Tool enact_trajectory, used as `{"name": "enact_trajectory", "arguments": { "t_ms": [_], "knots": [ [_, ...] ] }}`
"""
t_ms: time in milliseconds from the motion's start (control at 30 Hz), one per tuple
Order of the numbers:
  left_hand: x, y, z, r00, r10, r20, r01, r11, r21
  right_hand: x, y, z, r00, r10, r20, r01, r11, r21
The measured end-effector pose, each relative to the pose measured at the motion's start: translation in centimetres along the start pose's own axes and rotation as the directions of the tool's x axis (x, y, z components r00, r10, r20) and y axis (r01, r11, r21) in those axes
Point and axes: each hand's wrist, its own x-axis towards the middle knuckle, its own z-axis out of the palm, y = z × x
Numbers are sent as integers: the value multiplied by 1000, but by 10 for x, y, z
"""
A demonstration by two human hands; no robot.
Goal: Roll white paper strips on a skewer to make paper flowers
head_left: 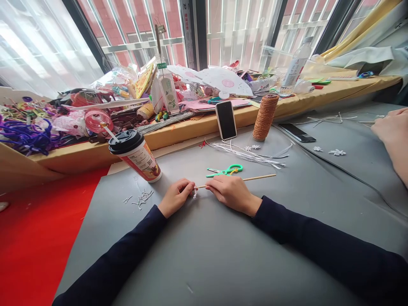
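A thin wooden stick (259,177) lies level above the grey table. My right hand (232,193) is closed round its middle, and the stick's right end juts out past the knuckles. At the stick's left tip, my left hand (178,196) pinches a small white piece of cord (195,194) that hangs below the fingers. Just behind my right hand rest green-handled scissors (225,171). White cords (251,155) are spread behind the scissors, and short white scraps (142,198) lie left of my left hand.
A lidded paper cup (140,159) stands at the left. Behind are an upright phone (226,120) and a brown thread spool (265,118). Another phone (298,132) and white knotted flowers (337,152) lie at the right, near another person's hand (393,136). Craft supplies crowd the sill (185,131).
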Motion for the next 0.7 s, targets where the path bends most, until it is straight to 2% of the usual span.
{"name": "enact_trajectory", "arguments": {
  "t_ms": [267,467,700],
  "knots": [
    [-1,1,0,999,42,-14,-41,997,70,1,-2,-2,1000,-14,-13,14,1000,2],
    [-1,0,1,998,67,19,-68,996,66,0,-1,-2,999,-26,42,25,1000,13],
    [1,-5,-1,999,46,12,-47,997,59,3,0,-2,994,-63,89,63,998,9]
  ]
}}
